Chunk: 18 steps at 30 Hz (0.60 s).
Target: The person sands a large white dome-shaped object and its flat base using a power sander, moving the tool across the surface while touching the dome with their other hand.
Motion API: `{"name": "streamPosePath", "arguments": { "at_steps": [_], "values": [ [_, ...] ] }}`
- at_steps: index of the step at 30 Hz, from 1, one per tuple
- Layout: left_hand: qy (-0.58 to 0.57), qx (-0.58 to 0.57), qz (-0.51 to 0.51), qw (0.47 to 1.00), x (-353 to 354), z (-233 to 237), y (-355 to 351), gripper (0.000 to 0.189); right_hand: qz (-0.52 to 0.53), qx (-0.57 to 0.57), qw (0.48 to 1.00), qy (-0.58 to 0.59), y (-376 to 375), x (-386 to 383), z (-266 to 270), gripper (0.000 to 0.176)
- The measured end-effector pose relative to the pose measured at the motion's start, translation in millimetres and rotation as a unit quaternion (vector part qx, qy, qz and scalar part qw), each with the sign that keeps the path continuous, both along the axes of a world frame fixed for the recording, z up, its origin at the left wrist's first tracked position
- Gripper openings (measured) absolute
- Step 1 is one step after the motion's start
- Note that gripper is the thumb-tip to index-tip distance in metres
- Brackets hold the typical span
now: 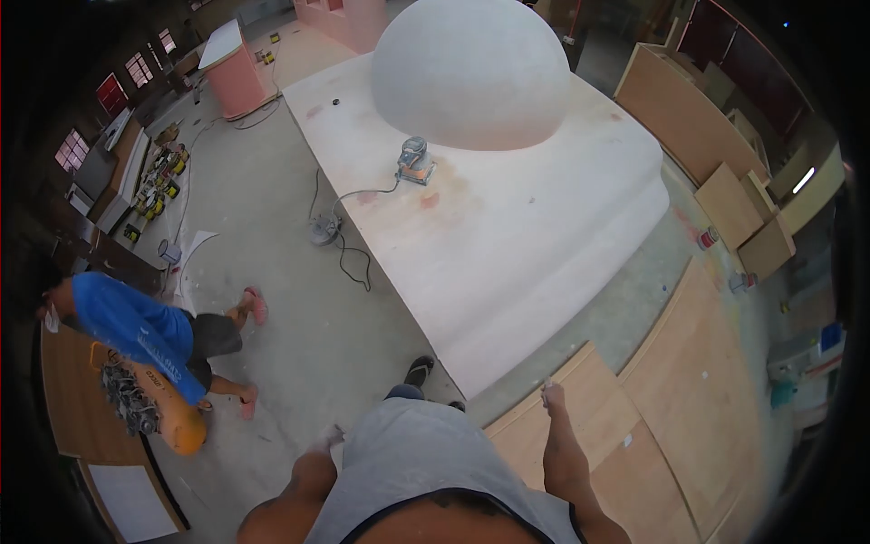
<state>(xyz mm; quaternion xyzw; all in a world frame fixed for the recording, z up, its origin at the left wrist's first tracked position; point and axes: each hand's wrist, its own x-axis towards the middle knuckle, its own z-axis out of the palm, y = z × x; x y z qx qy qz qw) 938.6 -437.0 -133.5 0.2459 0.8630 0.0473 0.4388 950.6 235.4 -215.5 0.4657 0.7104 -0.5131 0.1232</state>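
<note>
My left hand [335,437] hangs low beside the grey shirt, small and partly hidden, so its fingers cannot be made out. Out to the right, my right hand [552,395] is closed above the plywood sheets [580,399]; whatever it may hold is too small to name. In front of me lies a large white platform [507,245] with a smooth white dome [471,72]. On the platform rests a sander [415,163], apart from both hands, beside reddish-brown stains. Its cord runs over the left edge.
A person in a blue shirt [136,317] is at the left beside an orange compressor [181,426]. A round grey object [323,228] and cords lie on the floor. Cans [707,238] and wooden panels [698,118] stand at right. Further back is a pink counter [237,82].
</note>
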Motion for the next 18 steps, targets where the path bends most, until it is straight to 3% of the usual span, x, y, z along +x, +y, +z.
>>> {"name": "streamPosePath", "arguments": {
  "at_steps": [1,2,3,5,6,7,8,10,11,13,14,16,17,18],
  "values": [
    [-0.057,0.010,0.297,0.953,14,-14,-1,0.034,-0.037,-0.026,0.999,0.029,-16,-19,-5,0.050],
    [-0.108,0.019,0.567,0.816,29,-45,-19,0.026,-0.025,-0.065,0.997,0.020,-34,-37,1,0.047],
    [-0.109,0.018,0.567,0.817,41,-42,-8,0.026,-0.013,-0.103,0.995,0.010,-57,-50,6,0.045],
    [-0.199,0.219,0.740,0.603,24,-27,8,0.020,0.074,-0.123,0.989,0.026,-112,-59,8,0.039],
    [-0.201,0.218,0.740,0.603,34,-20,3,0.020,0.114,-0.125,0.985,0.008,-141,-58,6,0.036],
    [-0.135,0.138,0.673,0.714,30,-64,-10,0.020,0.159,-0.126,0.979,-0.008,-167,-58,5,0.034],
    [-0.060,0.053,0.593,0.801,4,-66,-6,0.020,0.173,-0.128,0.976,-0.023,-191,-57,3,0.033],
    [-0.050,0.074,0.592,0.801,-30,-71,-15,0.020,0.226,-0.093,0.969,-0.025,-228,-45,4,0.032],
    [-0.021,0.103,0.596,0.796,-49,-73,-18,0.018,0.316,0.019,0.947,0.054,-222,-27,-50,0.033],
    [0.013,0.148,0.597,0.789,-92,-81,-27,0.016,0.175,-0.111,0.969,-0.133,-212,-32,10,0.033],
    [0.017,0.164,0.595,0.787,-113,-82,-31,0.015,0.055,-0.115,0.983,-0.128,-194,-20,-23,0.031],
    [0.004,0.209,0.605,0.768,-157,-68,-36,0.015,-0.031,-0.038,0.987,-0.153,-166,-24,-5,0.039],
    [-0.012,0.252,0.609,0.752,-174,-61,-40,0.016,-0.152,-0.039,0.982,-0.103,-147,-23,-28,0.048],
    [-0.012,0.252,0.609,0.752,-186,-64,-46,0.016,-0.237,-0.036,0.969,-0.053,-140,-37,1,0.052]
  ]
}}
